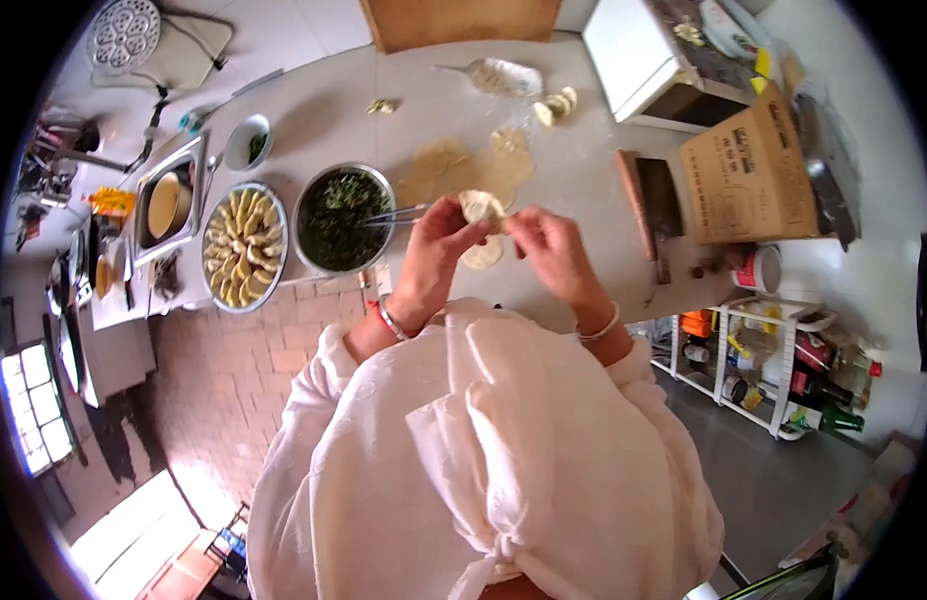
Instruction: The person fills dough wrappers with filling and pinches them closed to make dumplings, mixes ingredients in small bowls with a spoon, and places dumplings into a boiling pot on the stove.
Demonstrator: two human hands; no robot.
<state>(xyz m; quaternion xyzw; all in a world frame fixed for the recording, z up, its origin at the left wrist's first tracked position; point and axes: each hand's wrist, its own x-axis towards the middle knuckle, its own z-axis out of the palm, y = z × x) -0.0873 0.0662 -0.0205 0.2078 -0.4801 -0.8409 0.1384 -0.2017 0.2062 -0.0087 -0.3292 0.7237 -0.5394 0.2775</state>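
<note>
A pale dumpling [481, 207] is held up over the counter between my two hands. My left hand [436, 248] pinches it from one side, fingers closed. On the other side the fingertips of my right hand [550, 245] are pressed together on its edge. Just below, a round dough wrapper [482, 253] lies on the counter, partly covered by the hands. More flat wrappers [434, 172] spread out beyond them. Left of my hands stands a metal bowl [302, 235] of chopped green filling [342, 200], with metal utensils [396, 214] resting over its rim.
A plate [210, 282] of shaped dumplings stands far left, near a small bowl [234, 150] with greens. A flour scoop [504, 77] and dough pieces [555, 106] lie at the back. To the right are a cleaver [656, 195], a cardboard box [749, 175] and a bottle rack [726, 350].
</note>
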